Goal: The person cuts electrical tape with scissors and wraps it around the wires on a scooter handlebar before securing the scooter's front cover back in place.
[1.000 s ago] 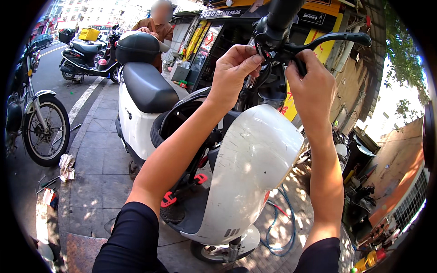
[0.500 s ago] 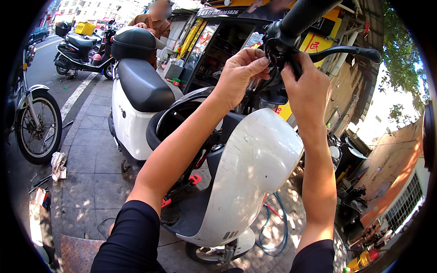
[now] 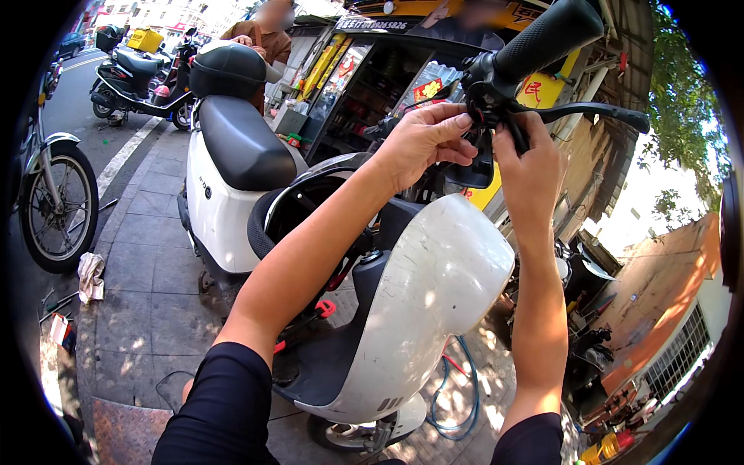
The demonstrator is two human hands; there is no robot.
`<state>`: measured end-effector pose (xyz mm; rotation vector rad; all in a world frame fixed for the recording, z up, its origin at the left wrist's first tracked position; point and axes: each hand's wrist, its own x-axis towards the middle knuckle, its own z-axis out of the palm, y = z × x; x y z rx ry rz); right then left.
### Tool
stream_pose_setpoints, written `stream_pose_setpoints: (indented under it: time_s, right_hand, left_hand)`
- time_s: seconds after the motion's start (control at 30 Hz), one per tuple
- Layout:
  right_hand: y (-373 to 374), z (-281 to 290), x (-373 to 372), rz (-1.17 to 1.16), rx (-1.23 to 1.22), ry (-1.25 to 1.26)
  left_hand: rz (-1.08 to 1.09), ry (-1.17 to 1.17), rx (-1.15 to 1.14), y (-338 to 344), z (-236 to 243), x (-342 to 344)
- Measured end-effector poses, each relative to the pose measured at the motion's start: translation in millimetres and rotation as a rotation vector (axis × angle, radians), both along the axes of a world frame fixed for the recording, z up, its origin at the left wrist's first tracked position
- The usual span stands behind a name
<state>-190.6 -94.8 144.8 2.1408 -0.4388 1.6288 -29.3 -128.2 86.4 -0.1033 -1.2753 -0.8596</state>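
At the end of the handlebar, a black ribbed handgrip [image 3: 550,39] and a black brake lever [image 3: 597,111] stick out toward the upper right. My left hand [image 3: 422,147] has thumb and forefinger pinched together at the left side of the lever mount [image 3: 487,97]; what lies between the fingertips is too small to make out. Just below the lever's pivot, my right hand [image 3: 533,167] pinches a slim black part, partly covered by its thumb and fingers. Beneath my arms stands the scooter's scuffed white front panel [image 3: 434,287].
Behind it is a white scooter with a black seat [image 3: 244,143] and top box [image 3: 227,70], where a person in brown [image 3: 267,46] stands. A motorcycle wheel [image 3: 58,205], a crumpled rag [image 3: 91,277] and tools lie left. A blue hose [image 3: 457,422] coils near the front wheel.
The handgrip shows more fully, and both hands sit slightly lower in the picture, still at the lever mount. My left fingers have shifted a little. The whole view has moved slightly.
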Motion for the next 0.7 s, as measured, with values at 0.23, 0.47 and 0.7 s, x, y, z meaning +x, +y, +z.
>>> stream_pose_setpoints:
  time_s: [0.23,0.47,0.7]
  right_hand:
    - [-10.7,-8.4,-3.6,-0.06,-0.026,-0.083]
    - [-17.1,-9.7,3.8,-0.047,-0.163,-0.046]
    - [-1.9,-2.4,3.7,-0.042,-0.019,-0.064]
  left_hand:
    - [-0.076,0.001,-0.056,-7.3,-0.9,-2.3]
    - [-0.068,-0.024,-0.058,-7.8,-1.8,1.3]
    - [-0.122,-0.054,-0.048,-7.5,-1.6,4.0]
